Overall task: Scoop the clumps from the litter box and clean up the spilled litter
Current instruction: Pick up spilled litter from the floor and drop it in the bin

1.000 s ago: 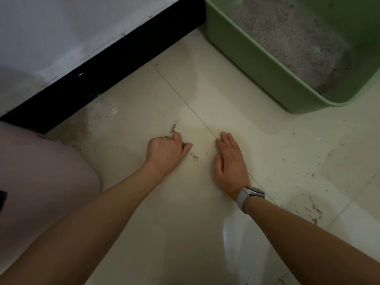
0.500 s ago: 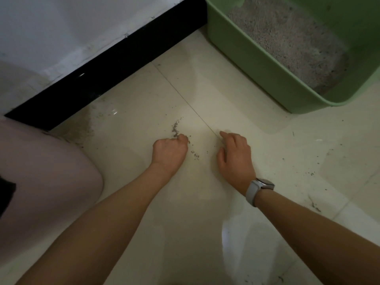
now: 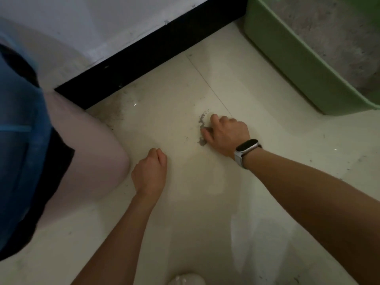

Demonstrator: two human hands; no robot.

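**Grit may scatter under the sweeping hand**

The right hand, fingers loosely curled, rests against a small litter pile on the floor, well short of the box. The left hand is fisted; whether it holds grains is unclear. A fast sweep could scatter the pile.

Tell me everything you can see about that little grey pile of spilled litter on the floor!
The spilled litter is a small, uneven streak of grey, gritty grains, heaped into a thin ridge on the glossy cream floor tile. It lies just to the left of the right hand, whose curled fingers touch its edge. A few loose specks sit nearby. The left hand stays apart from it, and the green litter box stands well away.
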